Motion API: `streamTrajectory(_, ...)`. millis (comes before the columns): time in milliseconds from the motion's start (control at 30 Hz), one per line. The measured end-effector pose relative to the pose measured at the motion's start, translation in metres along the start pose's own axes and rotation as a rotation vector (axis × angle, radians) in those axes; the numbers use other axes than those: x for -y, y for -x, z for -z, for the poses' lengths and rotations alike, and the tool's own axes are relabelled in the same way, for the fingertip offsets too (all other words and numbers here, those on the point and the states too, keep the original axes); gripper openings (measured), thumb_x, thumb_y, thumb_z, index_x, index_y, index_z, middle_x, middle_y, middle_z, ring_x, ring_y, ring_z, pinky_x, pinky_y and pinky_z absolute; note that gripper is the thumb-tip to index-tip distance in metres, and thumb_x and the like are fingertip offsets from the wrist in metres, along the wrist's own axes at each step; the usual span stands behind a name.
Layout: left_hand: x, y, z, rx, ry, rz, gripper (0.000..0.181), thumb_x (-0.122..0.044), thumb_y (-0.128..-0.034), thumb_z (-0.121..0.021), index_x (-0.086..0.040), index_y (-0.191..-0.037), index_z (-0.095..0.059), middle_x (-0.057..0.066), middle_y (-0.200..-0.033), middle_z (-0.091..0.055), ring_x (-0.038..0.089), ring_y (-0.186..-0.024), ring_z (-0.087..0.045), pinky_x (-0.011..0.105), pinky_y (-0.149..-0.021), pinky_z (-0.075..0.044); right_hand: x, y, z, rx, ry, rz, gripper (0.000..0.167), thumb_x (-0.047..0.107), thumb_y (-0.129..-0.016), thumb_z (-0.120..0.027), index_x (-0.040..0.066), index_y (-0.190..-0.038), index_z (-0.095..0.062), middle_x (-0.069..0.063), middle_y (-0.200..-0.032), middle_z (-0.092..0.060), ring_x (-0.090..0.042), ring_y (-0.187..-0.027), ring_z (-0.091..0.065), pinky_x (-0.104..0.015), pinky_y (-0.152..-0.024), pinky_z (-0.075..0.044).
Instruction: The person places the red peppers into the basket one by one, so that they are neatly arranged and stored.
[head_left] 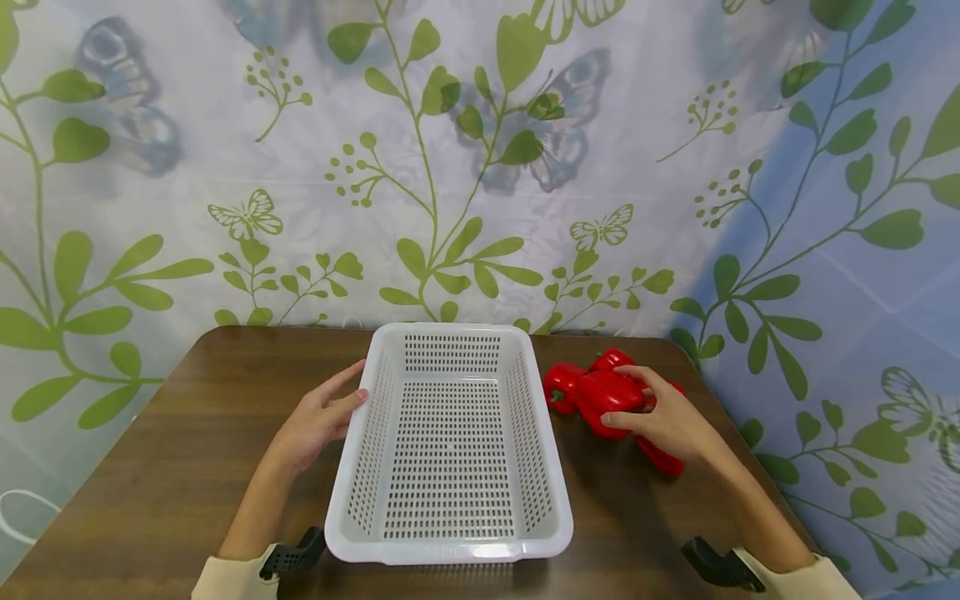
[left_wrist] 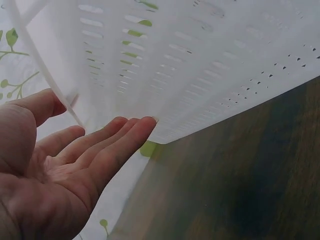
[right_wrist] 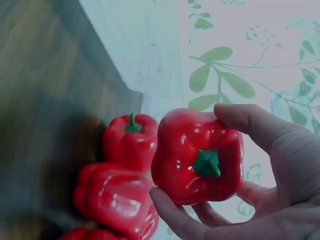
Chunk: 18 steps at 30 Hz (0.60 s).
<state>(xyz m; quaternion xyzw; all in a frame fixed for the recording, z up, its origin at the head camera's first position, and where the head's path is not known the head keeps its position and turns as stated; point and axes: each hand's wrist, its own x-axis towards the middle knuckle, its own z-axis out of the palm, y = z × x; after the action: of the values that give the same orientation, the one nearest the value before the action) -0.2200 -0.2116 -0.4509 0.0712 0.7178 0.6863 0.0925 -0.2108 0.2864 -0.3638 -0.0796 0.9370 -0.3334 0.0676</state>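
Observation:
A white perforated plastic basket (head_left: 450, 552) sits on the table, with no items inside. My left hand (head_left: 315, 421) is at its left side, thumb at the rim; in the left wrist view the fingers (left_wrist: 120, 145) extend nearly straight against the outer wall. To the right of the basket, my right hand (head_left: 671, 421) holds a glossy red bell pepper (right_wrist: 175, 155) between thumb and fingers, its green stem facing the right wrist camera. Several more red bell peppers lie around it, including one (head_left: 561, 385) near the basket and another (head_left: 611, 359) farther back.
The brown wooden table (head_left: 210, 417) extends to both sides of the basket. A leaf-and-butterfly patterned curtain (head_left: 465, 200) hangs behind the table and along its right side. A white cable loop (head_left: 18, 533) shows at the far left.

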Motion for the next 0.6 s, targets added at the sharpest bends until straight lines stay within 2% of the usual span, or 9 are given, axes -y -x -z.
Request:
streamTrajectory(100,-0.002,0.001,-0.002,-0.029,-0.017,-0.006,0.066,-0.032,-0.1015,-0.063,-0.02,-0.159,-0.033,0.028,-0.134,-0.063,0.031,-0.108,-0.073,0.04,-0.087,-0.062,0.007,-0.005,-0.002,-0.014,-0.032,-0.009,0.088,0.046,-0.088,-0.076,0.014,-0.156,-0.03,-0.026,-0.147,-0.045,-0.045,-0.126,-0.052,-0.055,-0.093,-0.055)
streamTrajectory(367,-0.004,0.001,-0.004,-0.056,-0.04,-0.002,0.065,-0.033,-0.0997,-0.066,-0.02,-0.157,-0.038,0.026,-0.131,-0.065,0.031,-0.108,-0.073,0.038,-0.086,-0.062,0.035,-0.019,-0.006,-0.041,-0.117,-0.061,0.091,0.048,-0.085,-0.078,0.014,-0.154,-0.028,-0.023,-0.151,-0.039,-0.045,-0.133,-0.044,-0.06,-0.096,-0.052)
streamTrajectory(600,-0.004,0.001,-0.003,-0.058,-0.044,-0.001,0.065,-0.034,-0.0999,-0.066,-0.021,-0.157,-0.038,0.025,-0.132,-0.065,0.033,-0.109,-0.072,0.039,-0.087,-0.062,0.056,-0.033,-0.012,-0.08,-0.203,-0.041,0.087,0.041,-0.084,-0.079,0.012,-0.151,-0.031,-0.019,-0.147,-0.043,-0.041,-0.129,-0.048,-0.055,-0.096,-0.055)
